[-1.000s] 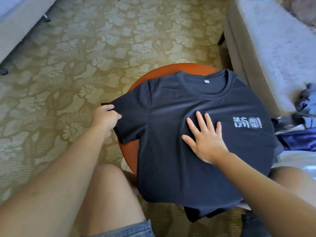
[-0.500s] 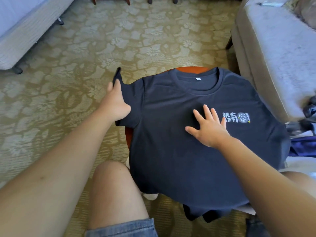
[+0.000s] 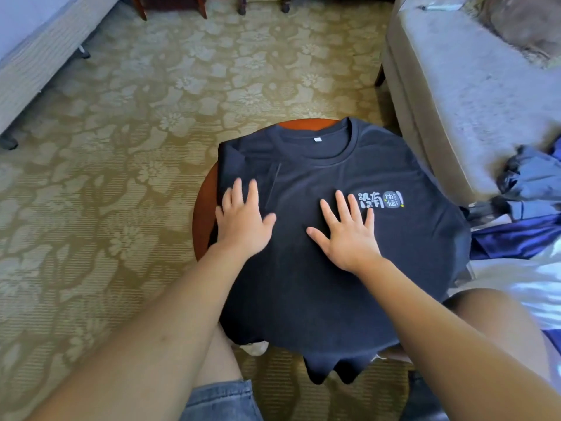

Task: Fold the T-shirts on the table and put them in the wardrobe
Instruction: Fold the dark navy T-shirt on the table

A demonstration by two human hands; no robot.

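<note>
Since the earlier shot, the left sleeve [image 3: 243, 168] had been swung in from out past the counter's [image 3: 202, 220] left edge and laid over the chest of the dark T-shirt [image 3: 334, 293], so the first side fold was pretty much in. The left hand [image 3: 243, 226] had let go of it and lay flat on the fold near the left edge, fingers straight and spread, gripping nothing. The right hand [image 3: 346, 235] was flat too, fingers fanned, pressing the middle of the shirt just beside the printed logo [image 3: 381, 200].

The shirt itself lay front up and covered most of the round counter. Its collar [image 3: 318, 147] was toward the far edge and its hem hung over the near edge.

Progress-wise, I'd call it early days:
- The right side looked unfolded and spread all the way to the right edge.
- No bottom-to-top fold had been made yet.
- More crumpled blue clothes [image 3: 528, 189] sat off to the right, beside a pale sofa [image 3: 455, 95]. I couldn't tell if those were T-shirts as well.
- No wardrobe was in view, so the putting-away part looked entirely still to do.
</note>
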